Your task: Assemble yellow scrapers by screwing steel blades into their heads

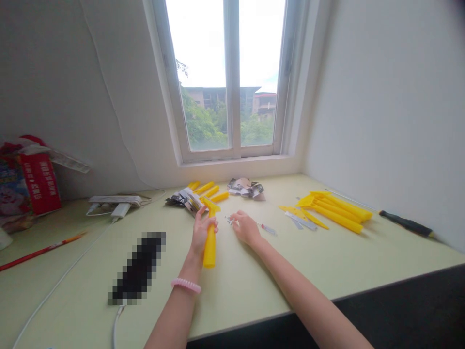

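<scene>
The red box (41, 184) far over on the left has white writing down its side, but I can't read it from here. The packets (181, 198) at the back of the pale green table (276, 276) have dark and white parts, and any print on them is too small for me to read. The crumpled wrappers (246, 188) beside them, below the window (235, 97), are too small to read too. The person's left hand (201, 231) has its fingers curled around a yellow tool (209, 249), up near its head. The tool is in the middle of the table, with its thick round end pointing back toward the person. The right hand (245, 228) is just beside it, low over the table. Its fingers are bent and close together at some tiny silver bits (228, 220), but I can't tell if they are pinching one. A little screwdriver (269, 229) with a see-through handle lies just past that hand. Over on the right there is a pile of more yellow tools (339, 213), with flat yellow pieces (315, 219) and thin silvery strips (304, 222) next to it. A long black handle (405, 223) lies near the wall. A pink curly band (186, 285) goes around the left wrist.
</scene>
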`<state>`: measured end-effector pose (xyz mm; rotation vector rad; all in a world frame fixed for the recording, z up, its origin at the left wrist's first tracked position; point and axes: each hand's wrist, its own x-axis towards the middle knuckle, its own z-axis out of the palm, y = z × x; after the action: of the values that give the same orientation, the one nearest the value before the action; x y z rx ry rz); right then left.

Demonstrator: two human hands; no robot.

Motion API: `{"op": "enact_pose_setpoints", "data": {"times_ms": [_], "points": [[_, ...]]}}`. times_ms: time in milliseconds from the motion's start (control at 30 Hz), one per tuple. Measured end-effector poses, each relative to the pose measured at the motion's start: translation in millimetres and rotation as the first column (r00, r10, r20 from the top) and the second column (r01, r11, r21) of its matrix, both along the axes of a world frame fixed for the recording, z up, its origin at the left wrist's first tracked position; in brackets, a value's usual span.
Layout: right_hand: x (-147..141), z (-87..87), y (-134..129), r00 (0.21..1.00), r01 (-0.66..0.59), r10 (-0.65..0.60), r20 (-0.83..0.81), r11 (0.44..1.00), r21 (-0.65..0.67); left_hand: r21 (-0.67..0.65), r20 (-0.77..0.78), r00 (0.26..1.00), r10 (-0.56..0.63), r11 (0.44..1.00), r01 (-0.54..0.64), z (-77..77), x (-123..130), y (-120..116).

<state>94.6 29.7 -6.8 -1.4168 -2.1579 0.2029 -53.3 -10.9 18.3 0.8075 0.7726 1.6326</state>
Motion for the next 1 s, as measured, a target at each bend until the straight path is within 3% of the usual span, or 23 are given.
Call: {"op": "enact_pose_setpoints", "data": {"times_ms": [100,267,667,1000], "points": [[-2.7,3.6,0.3,0.991,-0.008,0.006,0.136,1.0,0.018,-0.021,0.115,0.991,-0.075,0.997,0.078,-3.3,-5.4,2.1],[-4.4,4.7,0.3,0.981,0.005,-0.017,0.195,0.998,0.057,-0.024,0.223,0.963,-0.154,0.986,0.164,-5.3,-9.6,2.7],[-2.8,3.0,1.7,0.956,-0.061,0.034,0.291,0.994,0.086,0.009,0.297,0.92,-0.254,0.965,0.263,8.8,-0.2,-18.8],[-0.9,4.1,-2.8,0.967,-0.049,0.032,0.254,0.997,0.063,-0.028,0.281,0.925,-0.257,0.961,0.276,8.6,1.1,-19.6]]}}
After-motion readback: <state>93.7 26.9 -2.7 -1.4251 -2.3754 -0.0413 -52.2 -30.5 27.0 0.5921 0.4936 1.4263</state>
